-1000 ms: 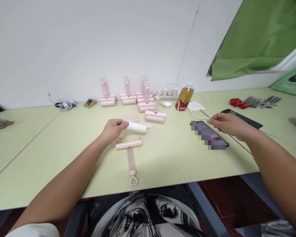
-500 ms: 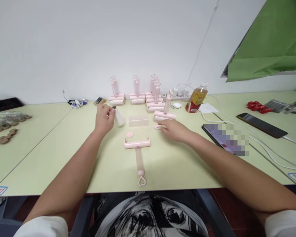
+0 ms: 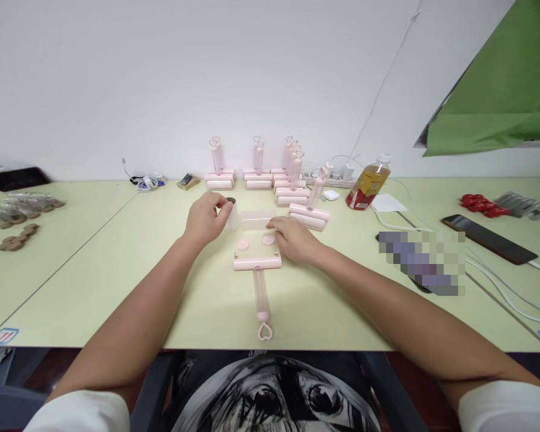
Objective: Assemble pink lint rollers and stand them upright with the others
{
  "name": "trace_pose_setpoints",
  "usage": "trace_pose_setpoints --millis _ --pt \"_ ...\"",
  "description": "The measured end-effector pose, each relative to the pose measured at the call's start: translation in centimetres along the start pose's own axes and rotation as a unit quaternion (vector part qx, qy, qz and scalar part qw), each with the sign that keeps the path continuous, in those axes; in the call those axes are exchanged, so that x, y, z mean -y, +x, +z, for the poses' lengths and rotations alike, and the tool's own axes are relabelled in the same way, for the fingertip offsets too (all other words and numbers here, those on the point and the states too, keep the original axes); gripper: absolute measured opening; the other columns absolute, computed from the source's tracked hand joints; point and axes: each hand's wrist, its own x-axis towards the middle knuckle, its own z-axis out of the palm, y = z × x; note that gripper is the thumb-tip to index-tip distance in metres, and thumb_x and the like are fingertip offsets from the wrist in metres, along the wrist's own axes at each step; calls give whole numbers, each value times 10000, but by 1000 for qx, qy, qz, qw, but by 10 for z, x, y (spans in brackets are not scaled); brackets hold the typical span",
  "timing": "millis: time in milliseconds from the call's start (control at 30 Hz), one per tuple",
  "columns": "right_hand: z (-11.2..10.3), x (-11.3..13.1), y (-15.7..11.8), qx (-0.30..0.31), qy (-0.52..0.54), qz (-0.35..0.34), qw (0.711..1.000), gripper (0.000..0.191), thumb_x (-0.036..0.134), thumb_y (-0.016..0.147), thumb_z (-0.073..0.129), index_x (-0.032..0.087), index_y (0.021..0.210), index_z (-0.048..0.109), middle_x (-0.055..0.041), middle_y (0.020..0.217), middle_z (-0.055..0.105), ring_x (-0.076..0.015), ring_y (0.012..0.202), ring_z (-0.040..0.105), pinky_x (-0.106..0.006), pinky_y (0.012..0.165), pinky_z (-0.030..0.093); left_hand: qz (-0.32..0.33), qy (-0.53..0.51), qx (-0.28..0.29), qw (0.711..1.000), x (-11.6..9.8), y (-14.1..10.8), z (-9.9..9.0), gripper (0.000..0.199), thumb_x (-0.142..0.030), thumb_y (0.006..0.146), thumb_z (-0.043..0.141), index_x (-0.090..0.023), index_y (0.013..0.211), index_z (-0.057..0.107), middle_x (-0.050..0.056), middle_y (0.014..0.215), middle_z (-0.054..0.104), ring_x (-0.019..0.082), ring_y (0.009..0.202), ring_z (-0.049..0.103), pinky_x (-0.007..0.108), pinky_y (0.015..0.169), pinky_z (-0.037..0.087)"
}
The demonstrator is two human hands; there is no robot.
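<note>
My left hand (image 3: 208,218) is closed, with thumb and fingertips on the rim of a white paper roll (image 3: 233,217) standing upright. My right hand (image 3: 294,239) curls its fingers round the edge of a pink round cap (image 3: 268,239) low over the table. A second pink cap (image 3: 242,245) lies to the left of it. Behind the caps is a clear, pale pink cover (image 3: 256,220). Closest to me, a pink lint roller frame (image 3: 257,263) lies flat, its clear handle (image 3: 261,294) ending in a heart-shaped loop (image 3: 265,331).
Several pink lint rollers (image 3: 292,197) stand along the wall. A drink bottle (image 3: 368,183), a phone (image 3: 489,239), a blurred-out device (image 3: 418,261) and white cables (image 3: 490,276) are at right. Bagged items (image 3: 20,209) and brown pieces (image 3: 18,237) lie far left.
My left hand has brought the white roll rightward, from tilted to upright beside the clear cover. My right hand has moved the pink cap left, near the other cap. The view has shifted slightly.
</note>
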Motion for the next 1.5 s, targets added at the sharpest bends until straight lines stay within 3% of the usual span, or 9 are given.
trace_pose_setpoints --millis 67,167,267,400,567,800,1067,1300,1500 --pt "4 -5 2 -54 -23 3 998 382 108 907 406 133 1186 666 -152 1354 598 -306 1224 528 -468 1031 409 7 5 102 995 -14 -7 -8 350 -456 911 451 -199 719 592 36 729 609 184 658 540 306 611 372" --pt "6 -11 0 -58 -16 0 998 392 127 929 389 129 1223 648 -158 1416 548 -299 1277 493 -494 1088 368 24 19 262 965 -30 -17 -7 484 -543 914 398 -207 577 486 26 568 534 180 545 479 316 544 284" --pt "2 -16 -3 -64 5 1 998 379 153 940 391 153 1225 641 -148 1414 553 -284 1299 488 -498 1101 365 48 28 340 939 -37 -25 1 514 -575 910 378 -210 562 476 40 566 552 183 521 468 320 542 266" --pt "-7 -19 -5 -87 16 11 996 379 160 928 415 171 1247 618 -135 1382 584 -279 1302 499 -499 1105 364 79 26 344 935 -38 -27 10 506 -551 930 342 -216 611 546 57 631 607 208 570 524 317 570 301" --pt "-3 -18 -5 -32 43 27 998 397 144 939 403 110 1294 575 -160 1388 575 -250 1287 526 -435 1107 382 108 -16 328 938 -37 -25 15 449 -550 911 411 -214 719 638 80 772 670 246 763 612 318 680 399" --pt "9 -21 -2 -9 66 41 997 378 119 941 417 140 1275 593 -141 1327 628 -244 1235 569 -435 1059 421 164 8 334 928 -34 -27 23 429 -527 929 389 -199 869 657 104 902 666 281 956 585 368 777 424" --pt "15 -26 -5 6 24 -33 999 384 38 893 424 169 1079 734 -117 1161 667 -233 1090 589 -389 987 452 184 45 327 926 -35 -27 23 421 -479 967 342 -199 813 616 84 858 647 270 925 581 351 731 402" --pt "21 -24 -5 55 -41 16 998 504 22 869 434 233 1243 699 -129 1286 591 -293 1187 510 -439 1022 406 183 38 332 925 -36 -27 22 421 -457 972 338 -204 912 669 80 953 683 266 962 595 354 776 409" --pt "26 -23 -3 8 -24 40 999 472 32 878 439 214 1218 710 -140 1275 568 -278 1194 506 -423 1024 404 173 35 335 925 -35 -27 24 438 -470 970 336 -197 920 674 89 967 681 274 1003 586 358 796 416"
